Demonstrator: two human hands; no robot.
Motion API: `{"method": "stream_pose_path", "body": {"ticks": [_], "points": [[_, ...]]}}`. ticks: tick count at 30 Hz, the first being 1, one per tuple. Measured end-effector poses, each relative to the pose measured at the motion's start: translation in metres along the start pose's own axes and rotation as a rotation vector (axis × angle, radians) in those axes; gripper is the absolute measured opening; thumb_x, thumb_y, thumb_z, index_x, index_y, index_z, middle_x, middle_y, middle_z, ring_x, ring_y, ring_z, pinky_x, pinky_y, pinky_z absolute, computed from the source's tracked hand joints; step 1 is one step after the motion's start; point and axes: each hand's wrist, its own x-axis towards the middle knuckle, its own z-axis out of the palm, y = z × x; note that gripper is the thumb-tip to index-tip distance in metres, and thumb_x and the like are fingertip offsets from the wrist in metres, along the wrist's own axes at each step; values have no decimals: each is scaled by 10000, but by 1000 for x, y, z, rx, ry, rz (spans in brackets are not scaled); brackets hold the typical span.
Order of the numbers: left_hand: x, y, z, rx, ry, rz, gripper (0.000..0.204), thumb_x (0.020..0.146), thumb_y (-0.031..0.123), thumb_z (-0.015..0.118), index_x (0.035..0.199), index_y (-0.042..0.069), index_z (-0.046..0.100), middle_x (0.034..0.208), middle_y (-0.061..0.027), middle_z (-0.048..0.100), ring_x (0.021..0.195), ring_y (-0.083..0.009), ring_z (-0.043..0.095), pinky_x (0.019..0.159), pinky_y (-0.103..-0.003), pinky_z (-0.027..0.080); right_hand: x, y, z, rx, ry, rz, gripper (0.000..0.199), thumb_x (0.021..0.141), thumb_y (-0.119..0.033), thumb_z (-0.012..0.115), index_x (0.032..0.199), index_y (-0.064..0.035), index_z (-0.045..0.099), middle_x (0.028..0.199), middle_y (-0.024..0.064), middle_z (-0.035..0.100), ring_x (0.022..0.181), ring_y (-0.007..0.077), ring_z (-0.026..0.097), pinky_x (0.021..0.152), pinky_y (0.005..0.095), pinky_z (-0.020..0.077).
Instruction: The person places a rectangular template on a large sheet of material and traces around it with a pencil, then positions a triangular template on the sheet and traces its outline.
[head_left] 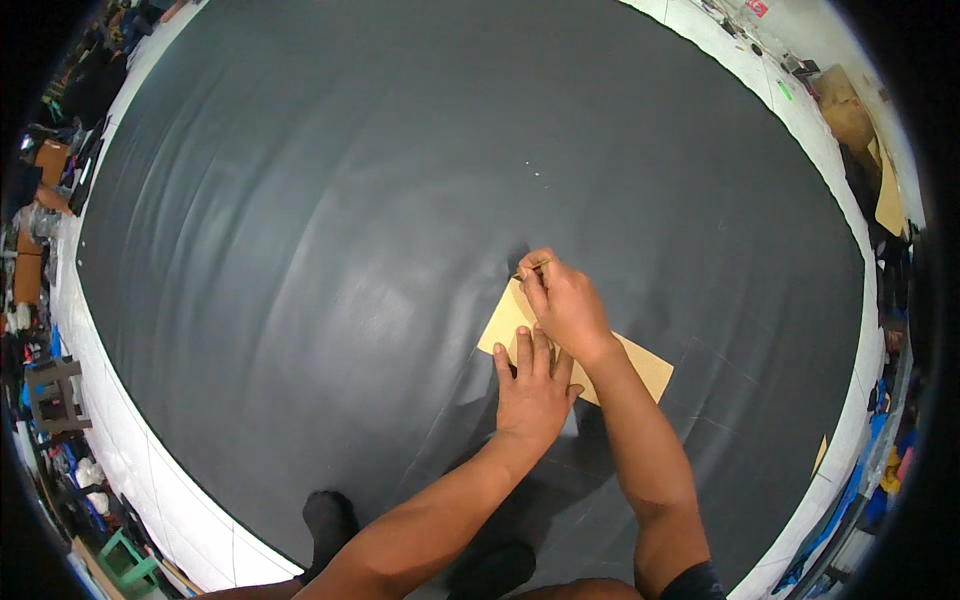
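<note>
A tan card template (642, 368) lies at a slant on a broad black sheet (300, 330) of leather-like material. My left hand (532, 400) rests flat across the card's lower left part, fingers spread. At the card's upper left corner my right hand (570, 308) is closed in a pinch round a thin, pen-like marking tool (543, 264). The tool's tip is near the card's edge and partly hidden by my fingers. Faint pale lines show on the sheet to both sides of the card. My right forearm covers the card's middle.
My dark-covered feet (330, 515) are on the sheet's near side. White tiled floor (165, 470) rings the sheet. At left are a green stool (128, 562), a grey-brown stool (57, 396) and another person's arm (52, 199). A tan strip (820, 455) lies at the right edge.
</note>
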Motion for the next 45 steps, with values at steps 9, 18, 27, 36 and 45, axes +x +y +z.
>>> {"method": "stream_pose_path", "body": {"ticks": [9, 18, 27, 36, 45], "points": [[1, -3, 3, -14, 14, 10, 690, 973, 532, 636, 1497, 100, 514, 1567, -271, 379, 1511, -470, 308, 1160, -721, 280, -19, 5, -6, -82, -5, -2, 134, 1020, -164, 612, 1106, -61, 624, 1019, 163, 737, 915, 380, 713, 794, 478, 570], [3, 0, -2, -7, 26, -27, 809, 929, 544, 687, 1586, 150, 427, 1620, -265, 324, 1520, -460, 289, 1173, -688, 288, -128, 50, -56, -20, 288, 234, 137, 1004, -128, 613, 1122, -65, 643, 1047, 146, 732, 913, 363, 720, 811, 451, 573], [2, -2, 1, 14, 82, 5, 811, 912, 493, 734, 1575, 141, 428, 1580, -279, 358, 1476, -498, 331, 1168, -677, 306, -187, 88, -86, 109, 548, 495, 146, 1049, -127, 565, 1113, -1, 605, 1009, 149, 751, 888, 236, 749, 784, 358, 593], [2, -4, 1, 10, 49, 18, 817, 921, 489, 728, 1585, 137, 407, 1576, -296, 352, 1481, -511, 315, 1171, -670, 300, -192, 97, -79, 266, 666, 548, 117, 1027, -83, 544, 1094, 12, 560, 874, 151, 746, 804, 225, 763, 730, 358, 589], [4, 0, -18, 187, 116, 10, 792, 928, 632, 642, 1552, 168, 488, 1536, -300, 426, 1408, -468, 454, 1110, -589, 377, -212, 98, -92, 631, 983, 543, 191, 1111, -185, 491, 1173, -14, 554, 1099, 136, 665, 853, 152, 696, 737, 283, 588]]}}
